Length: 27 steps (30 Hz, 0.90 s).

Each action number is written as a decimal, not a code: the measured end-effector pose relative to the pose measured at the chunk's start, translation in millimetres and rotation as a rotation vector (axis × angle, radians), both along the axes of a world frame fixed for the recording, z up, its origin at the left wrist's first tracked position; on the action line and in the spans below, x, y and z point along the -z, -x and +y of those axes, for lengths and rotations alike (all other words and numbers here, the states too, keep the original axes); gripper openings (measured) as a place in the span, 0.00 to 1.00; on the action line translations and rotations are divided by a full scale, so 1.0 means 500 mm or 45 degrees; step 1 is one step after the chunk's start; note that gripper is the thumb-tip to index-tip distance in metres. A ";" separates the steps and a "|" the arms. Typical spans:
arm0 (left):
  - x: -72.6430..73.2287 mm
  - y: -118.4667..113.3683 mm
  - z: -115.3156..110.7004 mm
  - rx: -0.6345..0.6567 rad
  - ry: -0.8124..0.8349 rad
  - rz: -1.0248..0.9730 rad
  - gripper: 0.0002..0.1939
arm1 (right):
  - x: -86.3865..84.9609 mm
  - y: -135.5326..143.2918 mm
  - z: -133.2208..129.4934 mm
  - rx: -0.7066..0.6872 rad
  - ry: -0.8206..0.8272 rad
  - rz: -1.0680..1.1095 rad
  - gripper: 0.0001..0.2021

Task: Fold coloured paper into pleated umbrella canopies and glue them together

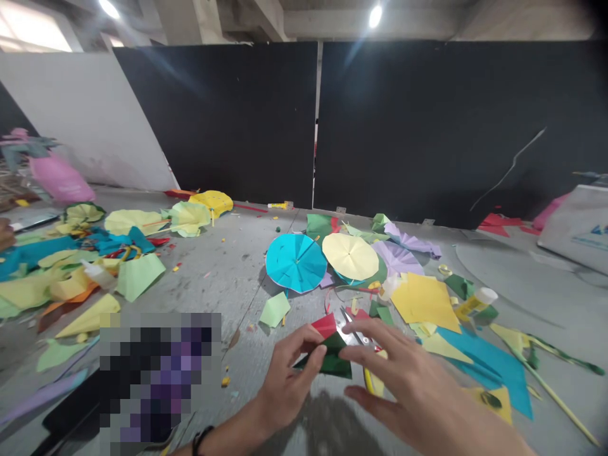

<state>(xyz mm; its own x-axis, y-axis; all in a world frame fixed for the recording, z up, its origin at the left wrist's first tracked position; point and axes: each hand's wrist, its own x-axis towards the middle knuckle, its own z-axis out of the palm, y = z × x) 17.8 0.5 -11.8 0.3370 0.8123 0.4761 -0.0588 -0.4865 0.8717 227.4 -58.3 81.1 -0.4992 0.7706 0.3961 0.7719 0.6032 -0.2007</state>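
Between thumb and fingers my left hand [289,373] pinches a dark green piece of folded paper [335,358]. My right hand [403,373] hovers over the paper's right side with fingers spread, its fingertips close to the edge; whether they touch it I cannot tell. A red paper piece [325,325] shows just behind the green one. Partly hidden by my right hand, a pair of scissors [352,325] lies with its blades pointing away. Beyond the hands lie a blue pleated paper disc [297,263] and a cream pleated paper disc [350,256].
Yellow paper sheets [422,301], a glue stick [477,304] and a blue sheet [513,380] lie to the right. A blurred-out phone-like device [156,380] is at the lower left, near scattered green and yellow paper [140,277]. Black panels [228,126] stand behind. Another person's hand [6,234] shows at the left edge.
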 end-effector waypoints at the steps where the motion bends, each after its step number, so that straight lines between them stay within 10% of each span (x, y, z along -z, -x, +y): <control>1: 0.003 -0.003 -0.002 0.020 0.054 -0.007 0.08 | 0.007 0.011 -0.001 -0.028 0.008 -0.020 0.17; 7: 0.020 -0.009 -0.008 0.129 0.191 -0.031 0.10 | 0.020 0.024 0.012 -0.054 -0.057 0.029 0.12; 27: 0.000 -0.002 -0.015 -0.066 -0.373 0.133 0.14 | 0.051 0.036 0.017 -0.009 0.005 0.089 0.12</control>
